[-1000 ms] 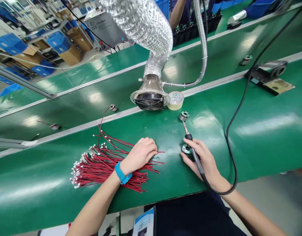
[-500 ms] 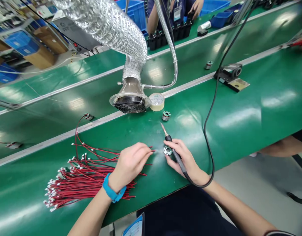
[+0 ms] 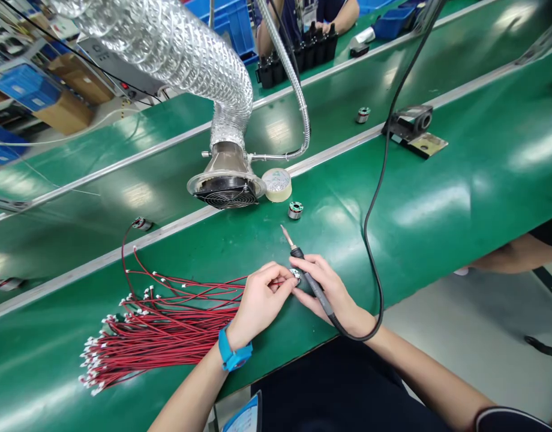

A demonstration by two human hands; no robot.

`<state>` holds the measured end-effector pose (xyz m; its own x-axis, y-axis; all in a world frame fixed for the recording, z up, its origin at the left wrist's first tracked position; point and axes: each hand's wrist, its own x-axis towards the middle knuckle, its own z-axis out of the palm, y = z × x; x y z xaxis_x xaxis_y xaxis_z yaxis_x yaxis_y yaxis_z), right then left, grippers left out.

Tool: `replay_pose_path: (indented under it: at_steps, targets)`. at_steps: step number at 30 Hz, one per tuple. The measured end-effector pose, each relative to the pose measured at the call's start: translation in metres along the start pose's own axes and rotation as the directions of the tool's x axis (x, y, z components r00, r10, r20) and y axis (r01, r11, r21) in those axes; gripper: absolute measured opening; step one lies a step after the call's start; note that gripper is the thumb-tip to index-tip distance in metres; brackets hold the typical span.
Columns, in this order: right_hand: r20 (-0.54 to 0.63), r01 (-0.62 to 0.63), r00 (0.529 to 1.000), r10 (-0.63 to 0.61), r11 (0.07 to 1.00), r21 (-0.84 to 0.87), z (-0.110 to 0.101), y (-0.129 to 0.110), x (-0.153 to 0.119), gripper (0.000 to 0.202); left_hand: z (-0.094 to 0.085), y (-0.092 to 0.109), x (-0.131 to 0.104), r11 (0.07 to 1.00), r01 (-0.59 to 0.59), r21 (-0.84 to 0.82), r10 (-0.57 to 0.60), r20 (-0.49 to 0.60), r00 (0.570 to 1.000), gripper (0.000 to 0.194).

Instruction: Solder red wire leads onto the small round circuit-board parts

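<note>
My left hand (image 3: 261,300), with a blue band (image 3: 234,355) on the wrist, pinches a red wire (image 3: 276,283) close to a small round motor (image 3: 296,274) with a circuit board on top. My fingers partly hide the motor, and I cannot tell whether the wire touches it. My right hand (image 3: 336,295) is closed round a soldering iron (image 3: 318,293), its tip pointing up and away from me, beyond the motor. Fingers of that hand also rest against the motor. Left of my hands lies a bundle of red wires (image 3: 168,339) with white connectors.
A fume extractor hood (image 3: 228,191) hangs over the bench (image 3: 420,240), beside a tape roll (image 3: 278,185). Another motor (image 3: 295,210) stands beyond the iron's tip. The iron's black cable (image 3: 370,210) runs up to the right, past a metal stand (image 3: 413,129). A co-worker's arm (image 3: 505,255) shows at right.
My left hand has moved right with the red wire, up to the motor. The right hand still holds the iron. The whole view has shifted slightly.
</note>
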<state>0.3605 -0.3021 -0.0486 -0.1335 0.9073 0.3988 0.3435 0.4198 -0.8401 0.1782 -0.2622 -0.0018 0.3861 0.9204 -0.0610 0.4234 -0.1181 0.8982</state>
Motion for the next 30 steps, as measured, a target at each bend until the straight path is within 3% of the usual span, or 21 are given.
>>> replay_pose_path:
  at_steps: [4, 7, 9, 13, 17, 22, 30]
  targets:
    - [-0.246, -0.026, 0.969, 0.016, 0.999, -0.037, -0.011, -0.006, -0.006, 0.034, 0.002, 0.004, 0.002, 1.0, 0.008, -0.004, -0.008, -0.053, 0.999, 0.017]
    - [-0.44, -0.13, 0.894, 0.084, 0.989, -0.075, -0.018, -0.008, -0.02, 0.016, 0.005, 0.005, 0.003, 1.0, 0.009, 0.011, -0.008, -0.091, 0.996, 0.017]
    - [-0.502, -0.175, 0.856, 0.123, 0.983, -0.057, -0.019, -0.006, -0.031, 0.015, 0.008, 0.004, 0.004, 1.0, 0.011, 0.024, -0.009, -0.113, 0.994, 0.018]
    - [-0.507, -0.161, 0.849, 0.151, 0.987, 0.024, -0.017, -0.001, -0.045, 0.023, 0.014, 0.0, 0.003, 0.999, 0.017, 0.034, -0.012, -0.132, 0.991, 0.02]
    - [-0.494, -0.139, 0.855, 0.156, 0.988, 0.072, -0.017, -0.002, -0.042, 0.021, 0.016, -0.003, 0.001, 0.998, 0.02, 0.054, -0.012, -0.146, 0.989, 0.019]
    - [-0.448, -0.132, 0.884, 0.13, 0.991, 0.026, -0.022, -0.01, -0.03, 0.02, 0.019, -0.003, -0.001, 0.993, 0.002, 0.115, 0.018, -0.169, 0.986, 0.02]
    - [-0.438, -0.099, 0.894, 0.095, 0.995, 0.015, -0.024, -0.014, -0.026, 0.019, 0.024, -0.006, -0.004, 0.988, -0.009, 0.153, 0.04, -0.199, 0.979, 0.018]
